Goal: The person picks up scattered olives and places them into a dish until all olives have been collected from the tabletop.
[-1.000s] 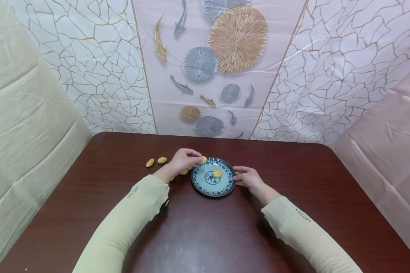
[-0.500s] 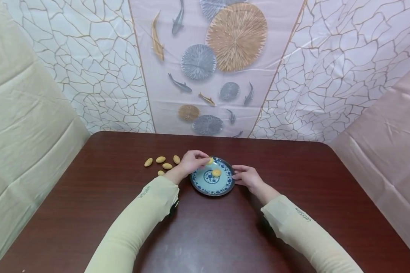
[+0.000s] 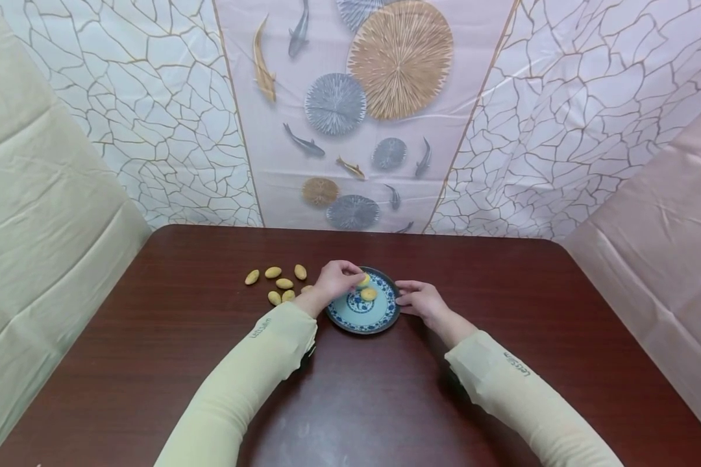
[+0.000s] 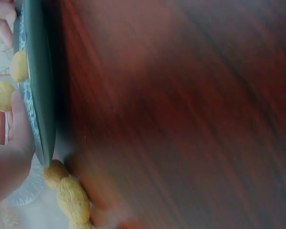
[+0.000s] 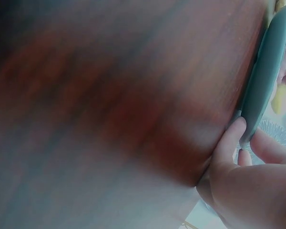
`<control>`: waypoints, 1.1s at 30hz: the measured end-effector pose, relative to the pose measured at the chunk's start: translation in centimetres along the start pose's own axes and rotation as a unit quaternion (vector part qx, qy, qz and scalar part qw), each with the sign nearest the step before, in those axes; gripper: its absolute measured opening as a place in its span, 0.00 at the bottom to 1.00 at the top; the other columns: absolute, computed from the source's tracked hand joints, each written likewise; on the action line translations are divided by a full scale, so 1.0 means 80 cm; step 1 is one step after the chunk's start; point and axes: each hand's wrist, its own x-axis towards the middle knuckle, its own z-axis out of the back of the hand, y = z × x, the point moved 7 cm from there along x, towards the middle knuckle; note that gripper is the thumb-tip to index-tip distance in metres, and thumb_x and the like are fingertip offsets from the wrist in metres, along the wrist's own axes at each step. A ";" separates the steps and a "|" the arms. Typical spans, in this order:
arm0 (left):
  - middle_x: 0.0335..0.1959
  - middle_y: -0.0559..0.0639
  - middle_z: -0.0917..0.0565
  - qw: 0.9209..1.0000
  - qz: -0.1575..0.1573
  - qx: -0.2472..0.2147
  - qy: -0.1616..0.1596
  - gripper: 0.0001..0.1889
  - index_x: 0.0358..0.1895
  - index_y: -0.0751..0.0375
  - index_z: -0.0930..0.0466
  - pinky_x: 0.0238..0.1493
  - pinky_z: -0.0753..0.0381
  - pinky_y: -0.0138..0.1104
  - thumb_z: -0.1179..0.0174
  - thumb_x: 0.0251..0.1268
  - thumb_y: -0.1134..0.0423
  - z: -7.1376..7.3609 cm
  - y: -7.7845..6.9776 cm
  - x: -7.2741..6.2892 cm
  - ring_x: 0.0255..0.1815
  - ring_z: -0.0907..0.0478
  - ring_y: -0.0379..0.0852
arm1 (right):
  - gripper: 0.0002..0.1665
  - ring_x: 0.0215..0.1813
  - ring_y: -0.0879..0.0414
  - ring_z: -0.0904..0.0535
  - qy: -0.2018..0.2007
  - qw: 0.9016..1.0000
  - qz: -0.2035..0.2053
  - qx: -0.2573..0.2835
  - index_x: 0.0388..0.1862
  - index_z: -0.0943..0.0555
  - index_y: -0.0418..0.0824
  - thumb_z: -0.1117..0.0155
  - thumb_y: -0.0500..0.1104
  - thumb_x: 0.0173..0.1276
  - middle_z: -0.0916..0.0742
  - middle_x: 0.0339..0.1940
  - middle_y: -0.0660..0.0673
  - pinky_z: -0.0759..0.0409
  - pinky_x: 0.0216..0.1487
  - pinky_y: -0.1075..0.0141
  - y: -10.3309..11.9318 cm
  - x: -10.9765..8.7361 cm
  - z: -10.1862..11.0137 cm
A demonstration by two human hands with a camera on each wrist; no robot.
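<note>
A round plate (image 3: 357, 323) with a blue floral rim and a dark outer edge sits on the table. My left hand (image 3: 334, 281) pinches a small yellow potato (image 4: 4, 97) between thumb and fingers, just over the plate. Another small potato (image 3: 368, 294) rests near the plate's middle, close beside the held one. On the plate's right side, my right hand (image 3: 423, 302) grips the rim; in the right wrist view its thumb and fingers lie on either side of the edge (image 5: 266, 71).
Several more small potatoes (image 3: 284, 284) lie loose on the dark wooden table (image 3: 350, 402) left of the plate, some partly behind the left hand. A patterned cloth (image 3: 350, 117) hangs behind the table, with pale padded panels (image 3: 52, 214) at the sides.
My left hand has moved right and slightly toward me, carrying the potato from the plate's far left rim to over the plate. More loose potatoes are uncovered. The right hand stays at the rim.
</note>
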 end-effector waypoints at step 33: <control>0.40 0.63 0.17 1.000 -0.010 -0.006 0.012 0.14 0.47 0.65 0.20 0.36 0.18 0.33 0.45 0.66 0.59 0.017 -0.004 -0.010 0.37 0.18 0.53 | 0.29 0.34 0.64 0.23 -0.005 1.000 -0.001 -0.007 0.63 0.29 0.33 0.44 0.25 0.61 0.20 0.42 0.44 0.18 0.38 0.70 -0.001 0.001 0.001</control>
